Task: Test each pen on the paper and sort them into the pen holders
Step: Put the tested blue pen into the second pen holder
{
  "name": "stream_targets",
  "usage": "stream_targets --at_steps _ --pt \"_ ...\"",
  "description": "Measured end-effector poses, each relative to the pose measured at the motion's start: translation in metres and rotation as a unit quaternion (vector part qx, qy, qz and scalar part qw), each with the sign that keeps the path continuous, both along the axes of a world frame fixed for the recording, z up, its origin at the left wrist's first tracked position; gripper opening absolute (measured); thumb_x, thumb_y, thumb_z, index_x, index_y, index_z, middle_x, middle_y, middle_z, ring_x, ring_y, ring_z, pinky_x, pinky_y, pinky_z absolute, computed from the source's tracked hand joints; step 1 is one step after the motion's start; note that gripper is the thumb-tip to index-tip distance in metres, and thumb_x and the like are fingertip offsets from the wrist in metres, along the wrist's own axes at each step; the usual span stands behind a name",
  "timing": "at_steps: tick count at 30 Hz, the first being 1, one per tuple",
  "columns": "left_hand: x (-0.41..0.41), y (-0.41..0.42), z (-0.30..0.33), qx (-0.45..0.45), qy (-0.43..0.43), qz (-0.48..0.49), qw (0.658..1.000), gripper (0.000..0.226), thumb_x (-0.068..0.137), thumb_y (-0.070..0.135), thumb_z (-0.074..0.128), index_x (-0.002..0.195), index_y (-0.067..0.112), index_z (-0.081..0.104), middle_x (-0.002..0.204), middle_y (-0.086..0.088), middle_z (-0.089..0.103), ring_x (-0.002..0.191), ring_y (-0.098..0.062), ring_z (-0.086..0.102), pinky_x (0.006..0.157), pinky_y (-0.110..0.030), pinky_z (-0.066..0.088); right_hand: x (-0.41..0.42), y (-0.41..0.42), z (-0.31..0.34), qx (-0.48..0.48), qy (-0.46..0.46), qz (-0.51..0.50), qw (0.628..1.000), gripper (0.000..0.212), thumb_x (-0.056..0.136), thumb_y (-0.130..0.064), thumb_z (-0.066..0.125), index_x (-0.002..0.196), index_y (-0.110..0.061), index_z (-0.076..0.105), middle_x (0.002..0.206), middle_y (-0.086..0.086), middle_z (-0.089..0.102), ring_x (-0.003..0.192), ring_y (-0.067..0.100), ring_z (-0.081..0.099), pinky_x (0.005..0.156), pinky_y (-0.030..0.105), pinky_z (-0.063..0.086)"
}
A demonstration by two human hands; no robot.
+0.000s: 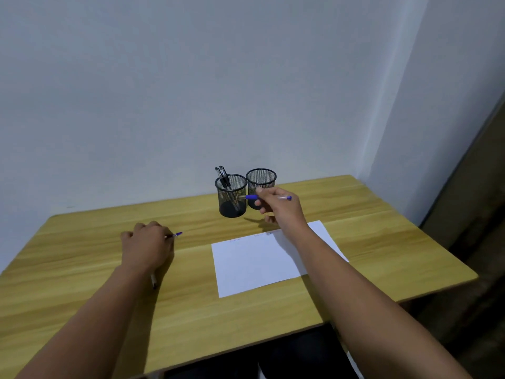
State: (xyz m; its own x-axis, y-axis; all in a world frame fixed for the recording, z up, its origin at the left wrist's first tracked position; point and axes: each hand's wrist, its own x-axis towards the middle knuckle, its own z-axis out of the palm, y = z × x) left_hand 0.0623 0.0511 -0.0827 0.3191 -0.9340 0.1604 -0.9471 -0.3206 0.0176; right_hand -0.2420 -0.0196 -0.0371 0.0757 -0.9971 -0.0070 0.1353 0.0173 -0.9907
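Note:
Two black mesh pen holders stand side by side at the back of the wooden table (pixel 82 269). The left holder (pixel 231 196) has black pens (pixel 222 175) in it; the right holder (pixel 261 179) looks empty. My right hand (pixel 278 205) holds a blue capped pen (pixel 252 197) level in front of the holders. A white paper (pixel 259 261) with faint marks near its far edge lies under my right forearm. My left hand (pixel 147 246) rests on the table over loose pens: a blue tip (pixel 177 234) sticks out at the right and a pen end (pixel 153 281) shows below the wrist.
A pale wall runs behind the table and a corner stands at the right. The table's right edge (pixel 451 250) drops to a dark floor. Its near edge is close to my body.

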Motion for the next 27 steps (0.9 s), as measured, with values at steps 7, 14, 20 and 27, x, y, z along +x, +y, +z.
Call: stream_targets --at_steps 7,14,20,27 --pt "-0.011 0.004 0.004 -0.137 0.141 -0.115 0.974 0.006 0.091 0.038 0.066 0.095 0.034 0.069 0.09 0.012 0.071 0.09 -0.021 0.065 0.076 -0.037 0.048 0.001 0.006 -0.009 0.009 0.022 0.072 0.997 0.013 0.1 -0.017 0.073 0.107 -0.009 0.08 0.088 0.005 0.079 0.061 0.011 0.06 0.05 0.021 0.047" --pt "-0.033 -0.002 0.025 -0.191 0.378 -0.176 0.888 0.013 0.096 0.018 0.067 0.104 0.021 0.076 0.101 0.01 0.074 0.094 -0.009 0.067 0.078 -0.024 0.048 0.0 0.008 -0.01 -0.044 0.108 0.122 0.986 0.017 0.092 -0.006 0.081 0.108 -0.001 0.08 0.088 0.006 0.081 0.063 0.009 0.064 0.052 0.02 0.046" --pt "-0.04 0.001 0.035 -0.172 0.434 -0.182 0.866 0.014 0.097 0.018 0.065 0.104 0.023 0.077 0.094 0.007 0.075 0.087 -0.002 0.064 0.076 -0.017 0.044 0.0 0.012 -0.01 -0.063 0.126 0.131 0.981 0.013 0.089 -0.007 0.083 0.103 -0.007 0.083 0.085 0.007 0.081 0.063 0.01 0.064 0.055 0.022 0.046" --pt "-0.049 0.003 0.046 -0.125 0.46 -0.223 0.851 0.014 0.097 0.021 0.067 0.101 0.026 0.079 0.086 0.004 0.076 0.09 -0.016 0.068 0.085 -0.033 0.05 0.004 0.018 -0.002 -0.072 0.143 0.152 0.975 0.01 0.092 -0.011 0.082 0.102 -0.012 0.083 0.099 0.014 0.082 0.064 0.007 0.064 0.058 0.024 0.047"
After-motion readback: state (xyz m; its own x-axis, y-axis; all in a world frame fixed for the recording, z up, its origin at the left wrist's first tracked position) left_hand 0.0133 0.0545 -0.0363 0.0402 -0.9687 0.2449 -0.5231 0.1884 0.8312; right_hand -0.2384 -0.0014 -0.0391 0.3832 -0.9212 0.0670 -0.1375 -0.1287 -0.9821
